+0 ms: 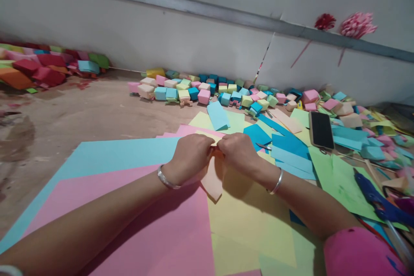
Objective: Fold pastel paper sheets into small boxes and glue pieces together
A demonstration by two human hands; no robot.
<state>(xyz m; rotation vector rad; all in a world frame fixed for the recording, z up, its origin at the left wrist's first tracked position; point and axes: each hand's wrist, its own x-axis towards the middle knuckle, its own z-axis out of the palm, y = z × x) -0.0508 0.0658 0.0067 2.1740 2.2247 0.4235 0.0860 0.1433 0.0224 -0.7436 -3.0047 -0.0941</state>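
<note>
- Left hand [194, 155]: fingers curled in, pinching the upper end of a peach paper piece [213, 179]; fingertips mostly hidden.
- Right hand [241, 153]: same grip on the same piece, knuckles up, right beside the left hand.
- Peach paper piece: center of view, between and below the hands, pointed lower end angled toward the wearer, over the seam of pink and yellow sheets.
- Pink sheet [161, 233]: large, under left forearm, overlapping a light blue sheet [123, 151].
- Yellow sheets [249, 211]: under the right hand side, overlapping.
- Just beyond hands: light blue slip [218, 115] on pale sheets.
- Right of hands: dark blue piece [257, 134], a metal tip [264, 146] near it, rest of tool unclear.
- Farther right: phone [321, 130], dark screen up; green sheet [339, 179] with blue glue gun [371, 194] partly over it.
- Back: row of small paper boxes [203, 96], mixed colors, on brown surface [129, 116] along wall [129, 30]; bigger-looking red/orange pile [48, 69] at left.
- Red flower [325, 21] and pink flower [358, 25] up against wall.
- Silver bracelet on each wrist; pink sleeve [359, 252] on right arm.
</note>
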